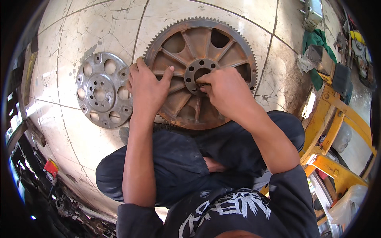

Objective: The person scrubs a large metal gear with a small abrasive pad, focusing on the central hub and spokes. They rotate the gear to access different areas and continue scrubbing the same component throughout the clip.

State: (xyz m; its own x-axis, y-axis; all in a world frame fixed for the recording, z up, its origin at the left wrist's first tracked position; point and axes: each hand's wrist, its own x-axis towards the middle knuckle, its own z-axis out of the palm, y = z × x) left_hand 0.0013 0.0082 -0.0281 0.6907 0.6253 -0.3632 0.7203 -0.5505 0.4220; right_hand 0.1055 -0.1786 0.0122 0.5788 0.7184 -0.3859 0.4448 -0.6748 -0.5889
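A rusty toothed flywheel [200,71] lies flat on the cracked tiled floor [99,27], just ahead of the person's knees. The left hand [147,89] rests spread on its left rim, grip wide and flat. The right hand [224,93] pinches at the central hub, its fingertips hiding whatever they hold. A grey perforated plate [102,90] lies just beside the flywheel on the left.

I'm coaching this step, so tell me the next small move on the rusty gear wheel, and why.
Probably keep the left hand pressed on the wheel while the right hand works its fingertips at the hub. The left palm lies flat on the spokes near the toothed rim and the right fingers pinch at the central bolt ring, so steadying seems needed. What they pinch is hidden.
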